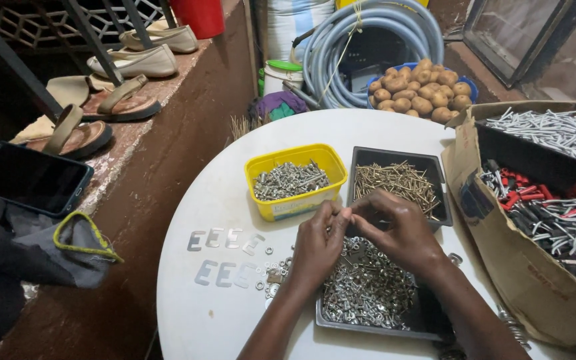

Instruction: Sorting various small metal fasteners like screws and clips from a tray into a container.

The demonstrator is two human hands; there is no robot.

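Nuts — small, shiny steel — fill the dark tray; both hands pinch tiny hardware, grip narrow.

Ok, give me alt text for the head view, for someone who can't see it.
Both hands, left and right, meet fingertip to fingertip over a dark tray of nuts on a round white table, pinching something too small to tell. Behind sit a yellow tub of bolts and a black tray of brass screws; E-shaped plates lie left.

White tabletop, yellow tub of silvery bolts, dark grey tray of brassy screws, blue basin of tan potatoes.
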